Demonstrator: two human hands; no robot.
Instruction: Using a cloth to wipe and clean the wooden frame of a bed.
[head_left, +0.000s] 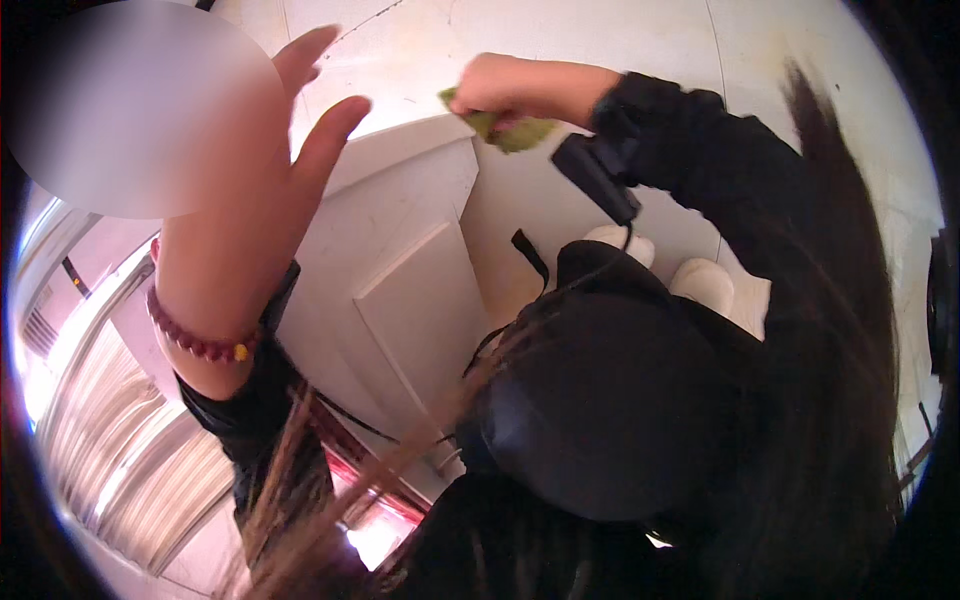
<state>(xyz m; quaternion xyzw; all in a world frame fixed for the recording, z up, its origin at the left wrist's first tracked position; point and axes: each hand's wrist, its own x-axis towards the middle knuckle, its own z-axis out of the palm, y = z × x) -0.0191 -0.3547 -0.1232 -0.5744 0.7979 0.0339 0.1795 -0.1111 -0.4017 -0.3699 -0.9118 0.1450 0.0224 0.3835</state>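
Note:
My left hand (255, 169) is raised on the left, with the thumb and a finger spread apart. A blurred round patch covers part of it, and I see nothing held in the visible part. A dark red bead bracelet (199, 341) circles its wrist. My right hand (491, 86) grips a folded green cloth (529, 135) near the top corner of a white cabinet (409, 161). Whether the cloth touches the cabinet cannot be made out. A black box-shaped device (598, 180) with a cable sits at my right wrist.
The cabinet's raised door panel (427, 307) faces me. Below are my white shoes (703, 285) on a pale floor. A glossy striped surface (142, 442) curves along the lower left, near a red-edged item (375, 480). A loose black strap (532, 259) and long hair cross the view.

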